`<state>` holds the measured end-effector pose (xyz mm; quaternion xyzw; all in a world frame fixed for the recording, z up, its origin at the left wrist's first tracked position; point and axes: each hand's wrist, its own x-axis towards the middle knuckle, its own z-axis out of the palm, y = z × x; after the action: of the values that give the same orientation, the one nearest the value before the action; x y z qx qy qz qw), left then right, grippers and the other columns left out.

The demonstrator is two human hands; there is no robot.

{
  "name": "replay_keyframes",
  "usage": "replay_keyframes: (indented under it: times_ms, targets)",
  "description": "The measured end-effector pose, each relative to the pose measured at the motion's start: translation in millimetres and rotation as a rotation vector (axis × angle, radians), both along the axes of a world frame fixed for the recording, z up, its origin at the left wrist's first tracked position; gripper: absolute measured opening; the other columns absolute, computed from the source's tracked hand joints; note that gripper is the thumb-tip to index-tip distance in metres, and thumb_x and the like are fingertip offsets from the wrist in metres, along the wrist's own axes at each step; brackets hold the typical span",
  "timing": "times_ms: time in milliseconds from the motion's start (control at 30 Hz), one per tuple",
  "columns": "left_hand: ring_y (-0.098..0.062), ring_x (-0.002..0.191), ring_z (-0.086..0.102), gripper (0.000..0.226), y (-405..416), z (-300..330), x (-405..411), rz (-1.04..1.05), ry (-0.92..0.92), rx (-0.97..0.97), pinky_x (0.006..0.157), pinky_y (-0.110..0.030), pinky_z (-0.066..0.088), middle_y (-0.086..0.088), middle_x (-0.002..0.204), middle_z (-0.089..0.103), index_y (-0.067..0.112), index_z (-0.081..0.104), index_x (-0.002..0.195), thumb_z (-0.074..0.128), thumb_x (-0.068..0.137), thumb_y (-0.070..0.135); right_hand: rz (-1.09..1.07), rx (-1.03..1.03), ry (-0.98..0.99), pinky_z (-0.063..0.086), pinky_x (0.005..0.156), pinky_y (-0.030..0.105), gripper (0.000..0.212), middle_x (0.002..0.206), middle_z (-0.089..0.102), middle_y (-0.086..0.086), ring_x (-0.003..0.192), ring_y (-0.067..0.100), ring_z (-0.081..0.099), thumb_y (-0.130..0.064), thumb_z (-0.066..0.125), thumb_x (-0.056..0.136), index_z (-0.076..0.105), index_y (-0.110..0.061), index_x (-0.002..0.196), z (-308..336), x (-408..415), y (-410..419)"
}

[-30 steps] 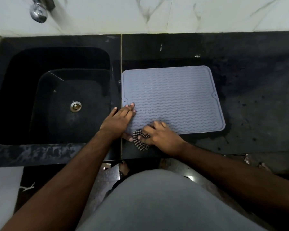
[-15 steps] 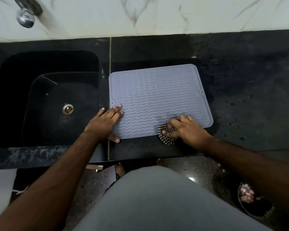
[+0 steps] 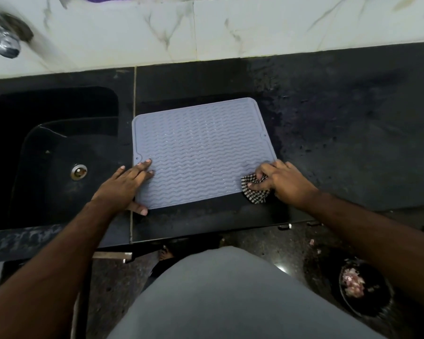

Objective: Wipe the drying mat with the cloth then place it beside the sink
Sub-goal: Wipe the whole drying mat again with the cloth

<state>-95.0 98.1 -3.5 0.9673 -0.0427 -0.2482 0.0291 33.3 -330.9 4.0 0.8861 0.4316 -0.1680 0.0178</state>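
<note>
cloth [image 3: 255,189] in right hand [image 3: 283,183], now at mat's [image 3: 201,152] right corner

Drying mat [image 3: 201,152]: pale grey-blue, wavy ridge pattern. Cloth [image 3: 254,190] at mat's 4 o'clock corner: black-and-white check. Tabletop [image 3: 353,118]: black, speckled. Sink [image 3: 59,148], 9 o'clock of mat: black, silver drain [image 3: 78,171]. Wall [image 3: 230,25], 12 o'clock: white marble, grey veins.
</note>
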Motion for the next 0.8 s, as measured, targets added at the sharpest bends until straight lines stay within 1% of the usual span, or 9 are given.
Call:
replay_keyframes:
  times_ms: [100, 200, 333, 400, 467, 567, 633, 733, 800]
  targets:
    - [-0.012, 0.155, -0.003, 0.128, 0, -2, 0, 0.005, -0.001, 0.005, 0.125, -0.046, 0.002, 0.004, 0.168, -0.009, 0.018, 0.015, 0.161, 0.081, 0.062, 0.066, -0.040, -0.003, -0.025, 0.030, 0.080, 0.034, 0.068, 0.126, 0.047, -0.012, 0.108, 0.021, 0.041, -0.003, 0.061, 0.083, 0.059, -0.057, 0.125, 2, 2, -18]
    - [-0.012, 0.154, -0.007, 0.131, 2, -6, 0, 0.004, -0.002, -0.001, 0.125, -0.046, 0.003, 0.004, 0.168, -0.011, 0.018, 0.012, 0.161, 0.083, 0.062, 0.064, -0.089, -0.015, -0.051, 0.026, 0.077, 0.032, 0.063, 0.127, 0.048, -0.011, 0.105, 0.022, 0.042, -0.006, 0.059, 0.087, 0.059, -0.055, 0.128, 7, 4, -34]
    - [-0.011, 0.153, -0.010, 0.131, 2, -9, 0, 0.008, -0.008, -0.038, 0.125, -0.046, 0.004, 0.004, 0.168, -0.011, 0.018, 0.013, 0.161, 0.083, 0.061, 0.064, -0.143, -0.060, -0.077, 0.032, 0.077, 0.034, 0.062, 0.121, 0.048, -0.011, 0.100, 0.020, 0.042, -0.007, 0.059, 0.088, 0.059, -0.054, 0.128, 15, 5, -35]
    - [-0.010, 0.153, -0.010, 0.131, 2, -11, 0, 0.010, -0.007, -0.044, 0.125, -0.046, 0.005, 0.004, 0.168, -0.012, 0.017, 0.012, 0.161, 0.083, 0.061, 0.064, -0.144, -0.068, -0.142, 0.036, 0.079, 0.036, 0.062, 0.119, 0.046, -0.008, 0.101, 0.021, 0.043, -0.008, 0.062, 0.084, 0.058, -0.049, 0.131, 20, 2, -27]
    - [-0.011, 0.153, -0.010, 0.132, 3, -12, 1, 0.007, -0.006, -0.045, 0.125, -0.046, 0.005, 0.003, 0.168, -0.013, 0.017, 0.011, 0.161, 0.083, 0.061, 0.064, -0.164, 0.003, -0.164, 0.042, 0.079, 0.038, 0.064, 0.120, 0.047, -0.003, 0.101, 0.024, 0.045, -0.010, 0.068, 0.080, 0.056, -0.039, 0.136, 25, -2, -14]
    - [-0.011, 0.153, -0.009, 0.131, 3, -15, 1, 0.019, -0.008, -0.085, 0.124, -0.046, 0.005, 0.003, 0.168, -0.012, 0.017, 0.012, 0.161, 0.084, 0.061, 0.063, -0.111, 0.158, -0.066, 0.048, 0.081, 0.037, 0.070, 0.122, 0.049, 0.002, 0.106, 0.026, 0.051, -0.014, 0.076, 0.079, 0.050, -0.028, 0.142, 32, -15, 29]
    - [-0.012, 0.154, -0.009, 0.130, 3, -16, 2, 0.035, 0.008, -0.124, 0.124, -0.044, 0.003, 0.003, 0.168, -0.012, 0.017, 0.013, 0.161, 0.085, 0.062, 0.060, -0.031, 0.209, -0.016, 0.047, 0.082, 0.036, 0.062, 0.123, 0.053, 0.003, 0.109, 0.025, 0.056, -0.015, 0.069, 0.087, 0.047, -0.026, 0.143, 33, -27, 65]
    - [-0.011, 0.154, -0.008, 0.128, 5, -16, 5, 0.086, 0.040, -0.210, 0.123, -0.043, 0.001, 0.005, 0.168, -0.012, 0.017, 0.015, 0.160, 0.089, 0.062, 0.055, -0.013, 0.299, 0.138, 0.051, 0.086, 0.037, 0.059, 0.132, 0.060, 0.000, 0.111, 0.024, 0.062, -0.007, 0.063, 0.086, 0.046, -0.032, 0.136, 30, -39, 119]
    - [-0.010, 0.154, -0.008, 0.129, 6, -18, 4, 0.102, 0.042, -0.253, 0.123, -0.042, 0.002, 0.005, 0.168, -0.011, 0.017, 0.015, 0.160, 0.089, 0.061, 0.054, -0.026, 0.306, 0.300, 0.052, 0.085, 0.038, 0.053, 0.127, 0.065, -0.004, 0.107, 0.021, 0.063, -0.013, 0.065, 0.086, 0.047, -0.038, 0.129, 27, -41, 153]
